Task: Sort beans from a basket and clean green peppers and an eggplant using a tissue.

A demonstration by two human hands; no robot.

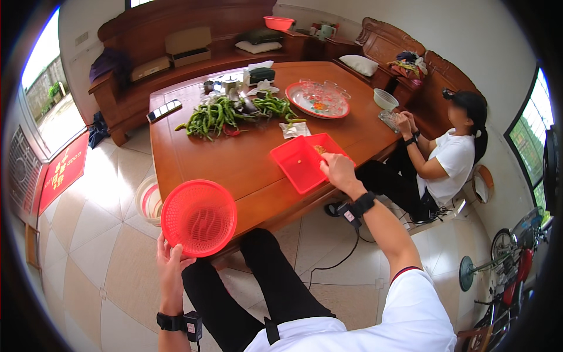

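Note:
My left hand point(171, 256) grips the rim of a red plastic colander point(199, 220), which is tilted so its slotted bottom shows. It is at the table's near left edge. My right hand point(339, 171) reaches into a red rectangular tray point(296, 167) near the front edge of the table. Its fingers are curled together by some small yellowish-brown bits point(319, 149) at the tray's far right. Whatever they pinch is hidden. One small pale piece point(298, 161) lies apart on the tray's bottom.
Behind the tray are a heap of green peppers point(220, 116), a crumpled tissue point(295, 129) and a round red-rimmed platter point(319, 108) with clear glasses. A phone point(165, 110) lies at left. A clear round tub point(148, 200) is beside the colander. Another person point(448, 144) sits at right.

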